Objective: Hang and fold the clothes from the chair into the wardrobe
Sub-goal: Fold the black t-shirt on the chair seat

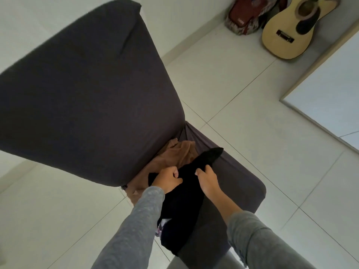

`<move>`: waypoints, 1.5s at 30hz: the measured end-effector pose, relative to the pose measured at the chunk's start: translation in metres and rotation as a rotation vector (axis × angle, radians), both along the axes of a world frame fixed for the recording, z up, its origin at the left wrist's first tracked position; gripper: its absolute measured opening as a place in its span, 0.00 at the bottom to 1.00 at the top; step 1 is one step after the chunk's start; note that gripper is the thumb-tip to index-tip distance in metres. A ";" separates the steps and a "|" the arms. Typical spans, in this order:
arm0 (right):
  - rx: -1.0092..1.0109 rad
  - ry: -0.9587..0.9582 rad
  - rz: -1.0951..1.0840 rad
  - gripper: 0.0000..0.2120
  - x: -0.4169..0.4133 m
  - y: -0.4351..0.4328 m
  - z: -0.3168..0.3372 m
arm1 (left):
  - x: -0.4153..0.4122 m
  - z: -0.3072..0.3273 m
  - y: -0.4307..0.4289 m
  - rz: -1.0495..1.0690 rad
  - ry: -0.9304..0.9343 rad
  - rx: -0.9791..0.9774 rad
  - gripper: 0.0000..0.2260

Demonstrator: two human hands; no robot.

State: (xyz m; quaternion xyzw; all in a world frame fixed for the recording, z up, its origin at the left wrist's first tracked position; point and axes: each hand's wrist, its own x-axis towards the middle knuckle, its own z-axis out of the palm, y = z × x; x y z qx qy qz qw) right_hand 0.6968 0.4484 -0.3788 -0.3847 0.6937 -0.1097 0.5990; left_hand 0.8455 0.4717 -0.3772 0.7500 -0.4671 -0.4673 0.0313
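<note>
A chair in a dark grey cover fills the left and middle of the head view, its tall backrest nearest the camera. On its seat lies a black garment, stretched from the seat's far side toward me, with a brown garment bunched under it against the backrest. My left hand grips the black garment near its left edge, fingers curled into the cloth. My right hand holds the same garment on its right side, thumb on top. A patch of white and patterned cloth shows beneath the black garment.
Pale tiled floor surrounds the chair. An acoustic guitar and a red-brown bag lean against the wall at the top right. A light panel with a wooden edge runs along the right side.
</note>
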 end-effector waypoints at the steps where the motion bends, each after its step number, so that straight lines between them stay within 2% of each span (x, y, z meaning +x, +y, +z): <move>1: -0.017 -0.027 0.020 0.06 0.001 -0.002 0.015 | 0.000 0.014 -0.002 0.013 0.007 -0.006 0.09; 4: -0.087 -0.097 0.145 0.09 0.002 -0.004 0.053 | -0.002 0.054 -0.004 0.105 0.066 0.003 0.11; 8: -0.190 -0.143 0.183 0.13 0.000 -0.008 0.105 | -0.003 0.102 -0.004 0.263 0.221 0.082 0.32; 9: -0.224 -0.140 0.183 0.14 -0.001 -0.011 0.127 | -0.001 0.127 -0.003 0.280 0.252 0.072 0.31; 12: -0.323 -0.123 0.162 0.17 -0.005 -0.026 0.169 | 0.005 0.172 -0.002 0.333 0.389 0.034 0.15; 13: -0.353 -0.140 0.159 0.18 -0.007 -0.031 0.184 | 0.008 0.187 -0.001 0.336 0.477 0.036 0.12; 17: -0.485 -0.192 0.137 0.21 -0.010 -0.043 0.254 | 0.018 0.256 -0.002 0.251 0.756 -0.044 0.14; 19: -0.556 -0.191 0.142 0.18 -0.010 -0.041 0.294 | 0.021 0.297 -0.006 0.265 0.816 -0.199 0.11; 22: -0.676 -0.110 0.224 0.15 -0.013 -0.039 0.338 | 0.025 0.347 -0.017 0.259 0.858 -0.401 0.04; 27: -0.871 -0.097 0.118 0.18 -0.017 -0.021 0.396 | 0.035 0.426 -0.011 0.273 0.938 -0.636 0.08; 30: -0.947 -0.119 0.111 0.21 -0.017 -0.005 0.421 | 0.031 0.465 -0.001 0.157 0.936 -0.703 0.09; 35: -1.060 -0.196 0.125 0.14 -0.021 0.031 0.447 | 0.006 0.533 0.022 0.060 0.837 -0.868 0.10; 38: -1.162 -0.164 0.087 0.08 -0.025 0.043 0.447 | -0.011 0.564 0.035 0.014 0.837 -0.937 0.10; 40: -1.198 -0.108 -0.002 0.19 -0.028 0.046 0.442 | -0.017 0.578 0.042 0.014 0.873 -0.969 0.11; 42: -1.168 -0.117 0.049 0.31 -0.030 0.050 0.436 | -0.021 0.588 0.047 0.010 0.909 -0.996 0.11; 43: -1.129 -0.153 0.129 0.34 -0.029 0.055 0.431 | -0.022 0.593 0.051 0.001 0.927 -1.006 0.11; 45: -1.028 -0.160 0.284 0.32 -0.023 0.063 0.414 | -0.019 0.599 0.057 -0.010 0.958 -1.020 0.11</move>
